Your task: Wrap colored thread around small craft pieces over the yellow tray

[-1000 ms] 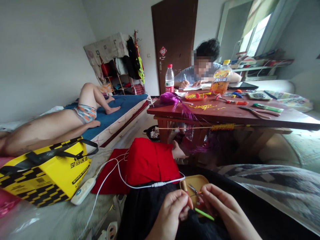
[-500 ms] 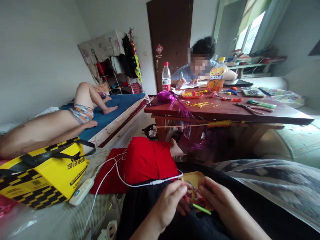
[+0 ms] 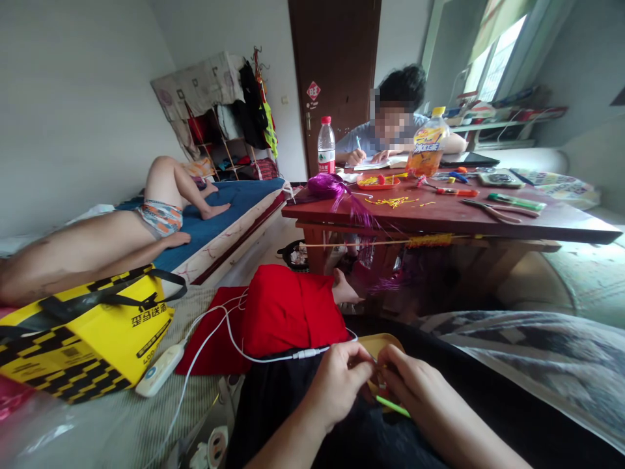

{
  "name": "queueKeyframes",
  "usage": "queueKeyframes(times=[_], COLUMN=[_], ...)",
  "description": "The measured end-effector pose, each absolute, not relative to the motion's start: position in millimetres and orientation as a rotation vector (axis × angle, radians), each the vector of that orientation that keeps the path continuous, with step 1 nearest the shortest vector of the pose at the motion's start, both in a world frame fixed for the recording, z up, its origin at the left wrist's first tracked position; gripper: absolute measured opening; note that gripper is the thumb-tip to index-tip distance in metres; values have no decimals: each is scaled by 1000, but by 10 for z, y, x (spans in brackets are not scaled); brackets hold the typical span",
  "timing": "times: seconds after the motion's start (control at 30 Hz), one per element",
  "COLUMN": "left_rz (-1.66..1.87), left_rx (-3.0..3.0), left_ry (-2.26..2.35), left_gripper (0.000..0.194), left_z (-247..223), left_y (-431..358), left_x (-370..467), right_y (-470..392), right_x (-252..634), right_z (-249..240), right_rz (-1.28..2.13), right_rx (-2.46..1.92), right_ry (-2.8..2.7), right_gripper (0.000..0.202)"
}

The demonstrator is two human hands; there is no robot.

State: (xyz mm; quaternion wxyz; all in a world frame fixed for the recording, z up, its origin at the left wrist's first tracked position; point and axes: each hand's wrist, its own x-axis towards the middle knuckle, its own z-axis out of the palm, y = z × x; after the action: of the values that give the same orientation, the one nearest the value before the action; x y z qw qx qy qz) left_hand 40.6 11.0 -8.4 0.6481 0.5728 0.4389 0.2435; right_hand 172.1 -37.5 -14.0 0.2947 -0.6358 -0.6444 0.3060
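Note:
My left hand (image 3: 342,381) and my right hand (image 3: 413,378) meet over my lap, with the fingers of both pinched close together. Something small sits between the fingertips, too tiny and too covered to name. Under and behind the fingers lies a yellow tray (image 3: 385,342), mostly hidden by my hands. A bright green stick (image 3: 393,406) pokes out below the right hand. To the left of the hands, a white cable (image 3: 307,354) runs across red cloth (image 3: 288,312).
A dark red table (image 3: 439,212) ahead bears a water bottle (image 3: 326,146), a drink bottle (image 3: 428,143), purple strands (image 3: 332,189) and pliers (image 3: 493,212). A person (image 3: 400,91) writes behind it. Another person (image 3: 97,251) lies on the left bed. A yellow bag (image 3: 112,332) stands near.
My hands have come closer together, and their fingertips now meet over the tray. More of the tray's contents is covered. The view has shifted slightly.

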Motion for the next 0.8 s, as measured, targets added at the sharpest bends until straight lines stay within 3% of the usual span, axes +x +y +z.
queueKeyframes(times=[0.5, 0.8], left_rz=[805, 1099], left_rx=[1031, 706], left_ry=[1107, 1237], left_gripper=[20, 16], left_z=[-364, -61], left_y=[483, 2107], left_x=[505, 244], right_y=[247, 495], right_x=[1764, 1934], right_z=[-319, -558], right_rz=[879, 929], right_rx=[-1744, -1638], right_ry=[-1785, -1596], right_gripper=[14, 17])
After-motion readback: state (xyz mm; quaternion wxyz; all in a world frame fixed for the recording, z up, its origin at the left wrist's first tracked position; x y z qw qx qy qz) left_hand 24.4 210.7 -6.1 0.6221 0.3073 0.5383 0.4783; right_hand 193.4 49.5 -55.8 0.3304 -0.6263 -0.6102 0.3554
